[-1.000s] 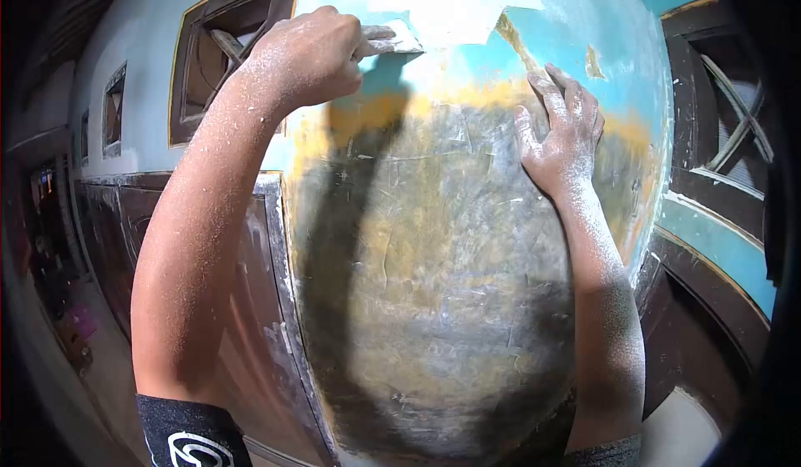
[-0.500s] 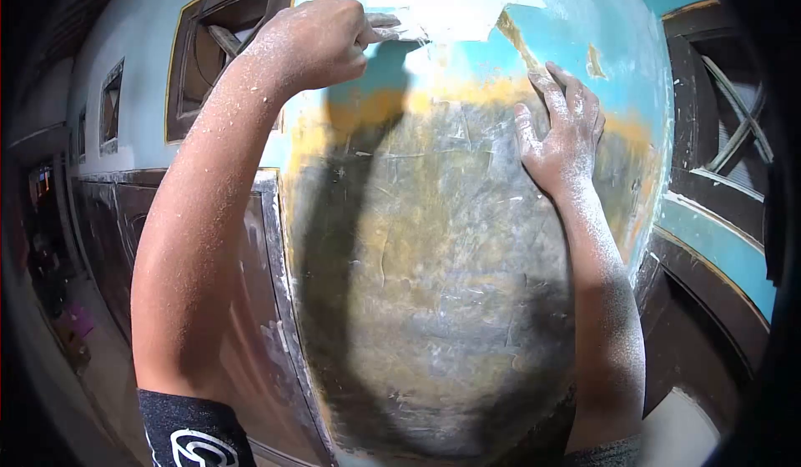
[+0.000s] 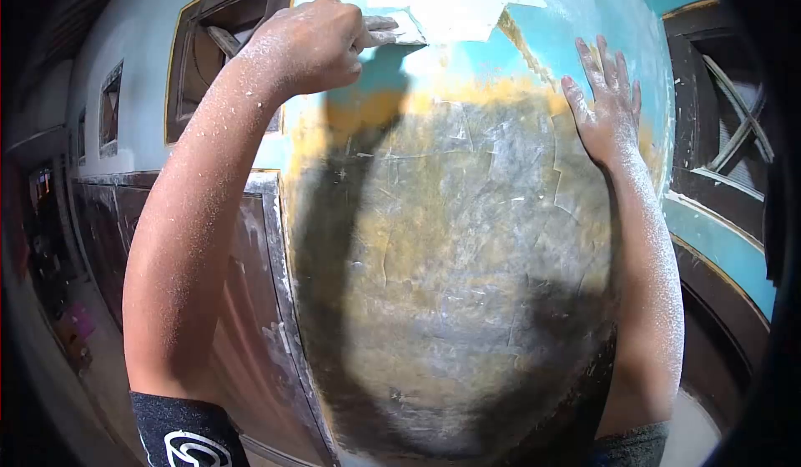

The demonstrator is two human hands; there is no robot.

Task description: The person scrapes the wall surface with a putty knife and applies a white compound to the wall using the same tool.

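Observation:
At the upper left my left hand point(image 3: 329, 43) is closed round a flat scraper point(image 3: 409, 32), its blade lying against the wall beside a white bare patch point(image 3: 463, 4). Further right, my right hand point(image 3: 607, 96) rests on the wall with its fingers spread, holding nothing. The wall point(image 3: 450, 242) is turquoise at the top, with a ragged orange band and a mottled grey-brown, cracked surface below. White dust covers both forearms. The scraper's handle is mostly hidden by my left hand.
Dark wooden window frames stand at the left point(image 3: 179, 67) and at the right point(image 3: 688, 104), the right one with crossed slats. Below the left window is a dark brown panel point(image 3: 250, 242). A pink item point(image 3: 81, 321) lies on the floor far left.
My right hand has moved right along the wall, away from the brown streak, and its fingers are more spread. My left hand has shifted slightly left with the scraper.

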